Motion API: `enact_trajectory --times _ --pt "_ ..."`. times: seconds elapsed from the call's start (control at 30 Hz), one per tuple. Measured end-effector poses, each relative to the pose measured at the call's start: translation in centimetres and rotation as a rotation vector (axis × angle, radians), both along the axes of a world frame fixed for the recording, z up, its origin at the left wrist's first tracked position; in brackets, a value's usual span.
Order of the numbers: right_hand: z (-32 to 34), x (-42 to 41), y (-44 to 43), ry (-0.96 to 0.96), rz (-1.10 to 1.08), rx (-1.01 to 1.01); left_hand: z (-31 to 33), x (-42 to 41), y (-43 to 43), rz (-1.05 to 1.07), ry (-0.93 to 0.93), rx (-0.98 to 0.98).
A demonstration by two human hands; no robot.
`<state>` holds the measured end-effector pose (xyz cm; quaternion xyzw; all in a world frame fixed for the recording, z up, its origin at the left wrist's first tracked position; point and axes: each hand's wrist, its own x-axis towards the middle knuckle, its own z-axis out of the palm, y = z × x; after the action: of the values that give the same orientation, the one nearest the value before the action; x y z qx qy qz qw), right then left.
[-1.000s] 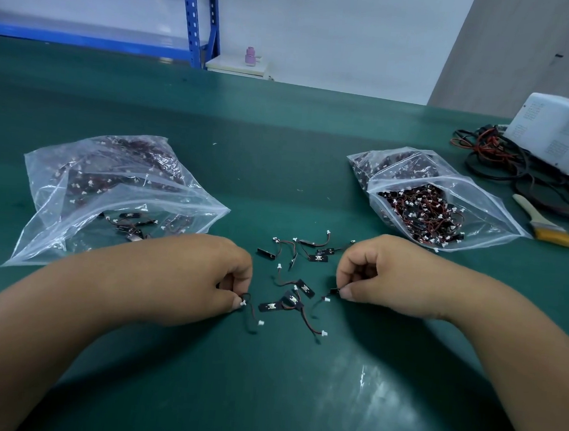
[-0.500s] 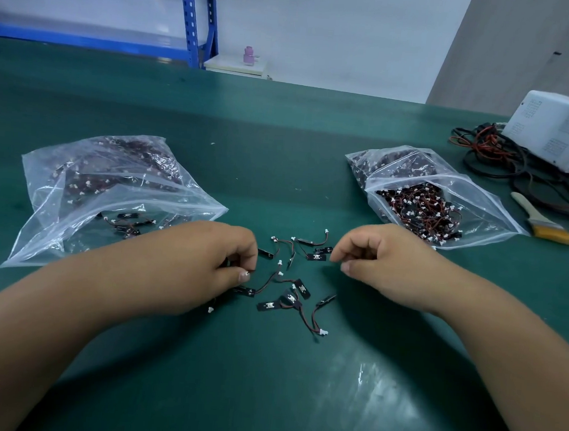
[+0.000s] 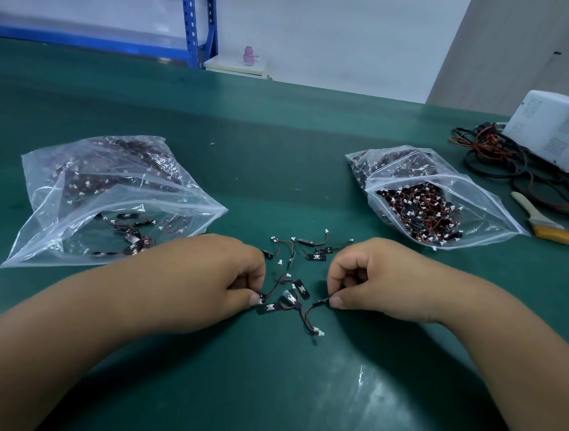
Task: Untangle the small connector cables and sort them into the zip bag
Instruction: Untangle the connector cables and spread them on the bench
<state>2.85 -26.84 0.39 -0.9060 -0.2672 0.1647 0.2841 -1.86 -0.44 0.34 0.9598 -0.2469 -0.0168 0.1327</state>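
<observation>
Left hand (image 3: 211, 277): fingers (image 3: 253, 300) curled tight, thumb and forefinger pinching one end of the left cable (image 3: 274, 288) at the pile's near-left edge; the gripped bit is hidden under the fingertips. Right hand (image 3: 383, 279): same curl, pinching the black end of the right cable (image 3: 305, 316), which loops down to a white plug lying on the counter (image 3: 281, 147). The loose cables (image 3: 317, 250) sit between the hands and just beyond them. Several overlap, and I can't tell which are really tangled. Left bag (image 3: 110, 183): mouth open toward the hands, a few cables near the mouth, more at the back smeared by plastic folds and glare; the left wrist covers part of its near edge. Right bag (image 3: 479, 208): open, with a dense red/black heap inside, individual cables not separable. Far right: white box (image 3: 558, 130) cut off by the frame edge, with blocks of print on its side too small to read. Wires (image 3: 502, 163) are bundled beside it and run out of frame. Brush (image 3: 545, 225) lies just right of the right bag. Both forearms are cut off at the bottom edge.
</observation>
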Motion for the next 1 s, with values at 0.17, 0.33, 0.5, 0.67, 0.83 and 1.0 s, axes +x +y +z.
enact_trajectory --times 0.17,0.33,0.5,0.67,0.83,1.0 --pt "0.0 -0.2 0.3 -0.046 -0.054 0.067 1.1 0.2 0.4 0.003 0.008 -0.093" --pt "-0.3 0.2 0.2 -0.206 -0.146 0.173 2.1 0.2 1.8 0.023 0.147 0.055" --pt "-0.9 0.9 -0.1 -0.389 -0.221 0.194 2.3 0.3 2.4 0.041 0.226 0.130" --pt "-1.7 1.7 -0.5 -0.414 -0.242 0.171 2.6 0.2 2.6 0.055 0.233 0.117" --pt "-2.0 1.7 -0.5 -0.357 -0.218 0.165 2.2 0.1 2.2 0.033 0.169 0.102" --pt "-2.2 1.6 -0.4 -0.320 -0.224 0.159 2.0 0.2 2.3 0.030 0.169 0.115"
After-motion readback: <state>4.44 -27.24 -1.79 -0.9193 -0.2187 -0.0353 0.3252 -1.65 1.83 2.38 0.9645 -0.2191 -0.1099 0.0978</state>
